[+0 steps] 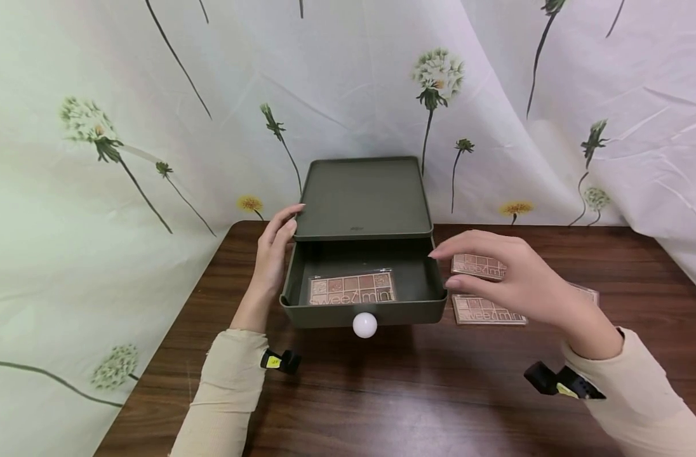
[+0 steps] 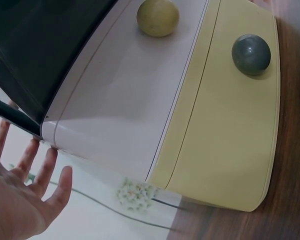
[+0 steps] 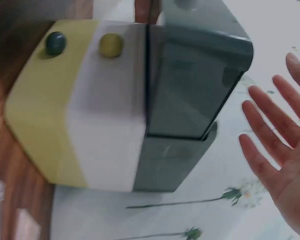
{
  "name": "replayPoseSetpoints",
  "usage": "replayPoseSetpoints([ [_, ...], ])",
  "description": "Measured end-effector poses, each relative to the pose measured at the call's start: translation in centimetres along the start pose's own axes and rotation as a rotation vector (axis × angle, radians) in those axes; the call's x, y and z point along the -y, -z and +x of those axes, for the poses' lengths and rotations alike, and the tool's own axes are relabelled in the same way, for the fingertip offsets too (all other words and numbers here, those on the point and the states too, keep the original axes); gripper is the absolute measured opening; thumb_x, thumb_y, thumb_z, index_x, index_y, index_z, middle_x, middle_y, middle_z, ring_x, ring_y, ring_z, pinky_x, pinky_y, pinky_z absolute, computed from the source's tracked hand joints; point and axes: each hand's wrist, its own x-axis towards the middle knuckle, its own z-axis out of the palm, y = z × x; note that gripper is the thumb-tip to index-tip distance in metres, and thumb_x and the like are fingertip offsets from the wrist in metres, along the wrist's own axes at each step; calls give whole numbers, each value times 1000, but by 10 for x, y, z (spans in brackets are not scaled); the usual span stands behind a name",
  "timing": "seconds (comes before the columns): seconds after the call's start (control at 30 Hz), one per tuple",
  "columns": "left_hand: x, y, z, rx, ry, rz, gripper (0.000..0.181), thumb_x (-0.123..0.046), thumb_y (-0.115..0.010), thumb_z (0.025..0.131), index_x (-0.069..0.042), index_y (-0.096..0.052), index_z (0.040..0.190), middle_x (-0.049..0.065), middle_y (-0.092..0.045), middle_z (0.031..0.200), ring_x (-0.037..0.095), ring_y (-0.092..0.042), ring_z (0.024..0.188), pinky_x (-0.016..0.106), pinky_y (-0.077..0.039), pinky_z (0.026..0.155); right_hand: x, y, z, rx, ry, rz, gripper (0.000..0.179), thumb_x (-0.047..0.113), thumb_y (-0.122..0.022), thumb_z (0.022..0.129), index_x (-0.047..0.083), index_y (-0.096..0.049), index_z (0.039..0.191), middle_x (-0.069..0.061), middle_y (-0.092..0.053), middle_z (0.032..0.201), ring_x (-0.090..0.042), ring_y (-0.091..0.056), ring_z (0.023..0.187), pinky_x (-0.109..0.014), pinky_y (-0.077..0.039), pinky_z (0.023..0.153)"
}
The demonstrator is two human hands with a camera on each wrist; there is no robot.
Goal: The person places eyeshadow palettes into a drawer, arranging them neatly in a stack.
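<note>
A dark green top drawer (image 1: 411,279) is pulled out of a small drawer unit and has a white round knob (image 1: 364,325). Inside it, near the front, lies an eyeshadow palette (image 1: 351,289) in a clear case. My left hand (image 1: 273,251) rests against the unit's left side, fingertips at the upper edge. Its fingers (image 2: 51,165) look loosely spread in the left wrist view. To the right of the drawer, my right hand (image 1: 514,276) hovers with fingers and thumb apart and nothing between them, fingertips close to the drawer's right wall.
More palettes (image 1: 488,311) lie on the brown wooden table (image 1: 325,406) under and beside my right hand. Below the green drawer are a white drawer (image 2: 125,85) with a yellow knob and a yellow drawer (image 2: 225,135) with a dark knob. A dandelion-print curtain (image 1: 359,95) hangs behind.
</note>
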Motion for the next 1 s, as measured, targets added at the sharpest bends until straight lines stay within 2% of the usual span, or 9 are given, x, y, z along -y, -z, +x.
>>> replayPoseSetpoints([
  [0.13,0,0,0,-4,-3,-5,43,-25,-46,101,-5,-56,138,4,-51,138,14,-52,108,31,-41,85,-10,-1,-17,-35,-1,17,47,-8,-78,78,12,-69,119,2,-67,118,-11,-61,112,-22,-44,95],
  [0.33,1,1,0,0,3,11,44,-25,-45,102,-3,-54,139,0,-49,140,13,-48,116,32,-39,86,-29,-3,-38,-59,-60,15,48,-11,-77,77,15,-70,117,2,-68,118,-9,-60,114,-21,-44,96],
  [0.5,1,0,0,2,6,4,45,-25,-45,102,-2,-53,139,0,-49,141,14,-48,117,32,-38,87,-46,-6,-54,-62,-134,-10,44,-8,-77,79,16,-70,116,3,-69,117,-5,-59,113,-18,-44,94],
  [0.6,0,0,-1,1,9,6,45,-25,-45,102,-2,-53,139,-1,-49,141,13,-47,118,32,-38,87,-56,-9,-64,-53,-208,-21,40,-3,-77,82,17,-70,115,5,-69,116,-3,-59,112,-16,-43,92],
  [0.73,-1,0,-2,0,9,8,44,-24,-45,102,-2,-54,139,0,-49,141,13,-47,115,31,-37,86,-70,-11,-75,-26,-272,-68,36,4,-78,83,17,-70,116,4,-69,115,-5,-59,109,-17,-43,91],
  [0.87,-1,0,-2,-1,7,1,44,-24,-45,102,-2,-54,138,2,-48,141,14,-49,113,31,-38,86,-87,-13,-86,5,-317,-107,32,9,-78,84,14,-71,115,1,-69,114,-12,-62,103,-24,-49,80],
  [1.0,-2,0,-1,2,3,2,44,-25,-44,102,-3,-54,139,3,-48,142,13,-49,114,32,-39,86,-103,-15,-96,28,-365,-110,31,13,-79,84,11,-72,114,-3,-70,112,-13,-61,82,-28,-48,65],
])
